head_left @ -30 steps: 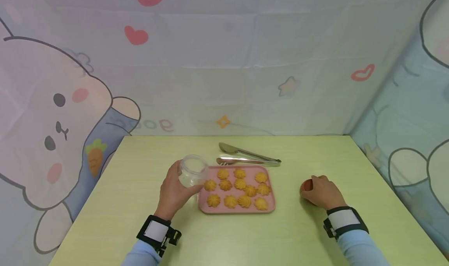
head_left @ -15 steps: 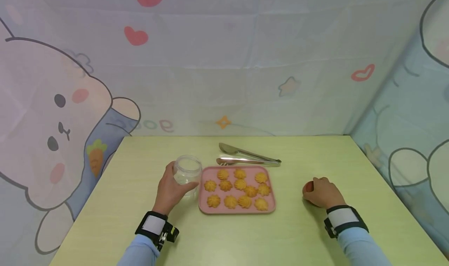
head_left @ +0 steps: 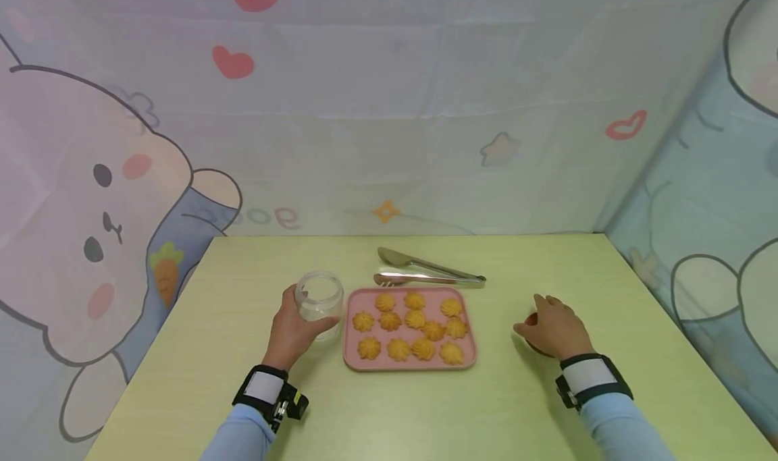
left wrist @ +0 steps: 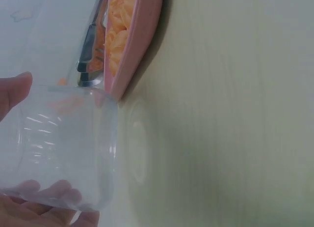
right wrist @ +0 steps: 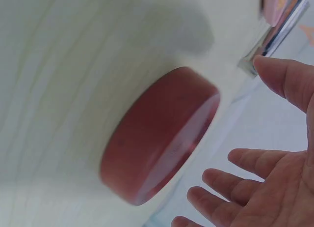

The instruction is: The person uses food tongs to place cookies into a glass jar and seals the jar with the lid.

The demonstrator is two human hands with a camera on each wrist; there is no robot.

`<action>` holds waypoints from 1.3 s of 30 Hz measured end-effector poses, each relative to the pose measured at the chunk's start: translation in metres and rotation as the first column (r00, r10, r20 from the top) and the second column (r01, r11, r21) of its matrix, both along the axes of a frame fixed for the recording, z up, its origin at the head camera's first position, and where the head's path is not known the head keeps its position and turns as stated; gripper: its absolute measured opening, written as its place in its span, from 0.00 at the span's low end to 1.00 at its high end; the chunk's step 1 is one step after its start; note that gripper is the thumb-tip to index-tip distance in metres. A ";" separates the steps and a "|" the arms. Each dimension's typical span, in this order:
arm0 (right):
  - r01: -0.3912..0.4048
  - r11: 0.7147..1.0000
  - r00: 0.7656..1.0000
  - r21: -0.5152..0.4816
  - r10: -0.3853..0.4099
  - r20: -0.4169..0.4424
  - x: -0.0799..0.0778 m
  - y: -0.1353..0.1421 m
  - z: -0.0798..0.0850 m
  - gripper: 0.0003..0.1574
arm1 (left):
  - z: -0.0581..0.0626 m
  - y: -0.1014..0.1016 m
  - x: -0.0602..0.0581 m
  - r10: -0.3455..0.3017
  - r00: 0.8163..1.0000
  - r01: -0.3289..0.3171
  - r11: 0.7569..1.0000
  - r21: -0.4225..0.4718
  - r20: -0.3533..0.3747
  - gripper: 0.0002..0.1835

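Observation:
My left hand [head_left: 292, 329] grips a clear round jar [head_left: 320, 297] just left of the pink tray, thumb on the near side and fingers round the far side. In the left wrist view the jar [left wrist: 64, 148] looks see-through, with nothing visible inside; its base is close to the table, and whether it touches I cannot tell. Over on the right, my right hand [head_left: 556, 329] hovers above a reddish-brown round lid [right wrist: 159, 136]. The right wrist view has that lid lying on the table, its paler face turned up, with the spread fingers [right wrist: 245, 187] and thumb apart from it.
Piped yellow cookies [head_left: 416, 319] lie in several spots on the pink tray [head_left: 410, 364] between my hands. Behind the tray, metal tongs [head_left: 431, 275] lie spread on the pale wooden table [head_left: 413, 420]. A printed cloth wall [head_left: 365, 110] rises at the back.
The left hand has carried the jar a little left, off the tray's edge. My right hand has let go of the lid, and its fingers have straightened.

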State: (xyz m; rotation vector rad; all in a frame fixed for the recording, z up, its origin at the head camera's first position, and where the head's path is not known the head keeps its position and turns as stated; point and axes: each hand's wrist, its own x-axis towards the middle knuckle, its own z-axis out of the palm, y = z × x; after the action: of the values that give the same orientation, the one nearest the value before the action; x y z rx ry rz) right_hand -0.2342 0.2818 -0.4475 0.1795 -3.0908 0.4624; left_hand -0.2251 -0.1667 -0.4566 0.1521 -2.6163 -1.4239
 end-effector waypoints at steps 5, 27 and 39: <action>-0.006 1.000 1.000 -0.029 0.007 0.026 0.000 -0.007 0.003 0.47 | -0.004 -0.001 0.000 -0.009 0.999 0.009 1.000 0.011 0.031 0.55; -0.010 1.000 0.999 -0.030 0.011 0.036 -0.003 -0.010 0.007 0.46 | -0.012 -0.009 -0.001 -0.054 0.994 0.054 0.999 -0.001 0.094 0.67; -0.014 0.998 1.000 -0.055 0.016 0.024 -0.007 -0.013 0.005 0.46 | -0.002 -0.013 0.004 -0.065 0.996 0.066 0.998 -0.007 0.053 0.68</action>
State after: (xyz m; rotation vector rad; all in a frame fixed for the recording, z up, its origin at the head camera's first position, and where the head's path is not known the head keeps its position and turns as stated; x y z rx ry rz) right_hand -0.2412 0.2689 -0.4423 0.1981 -3.0983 0.5534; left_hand -0.2215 -0.1797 -0.4589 0.1049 -2.6935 -1.4480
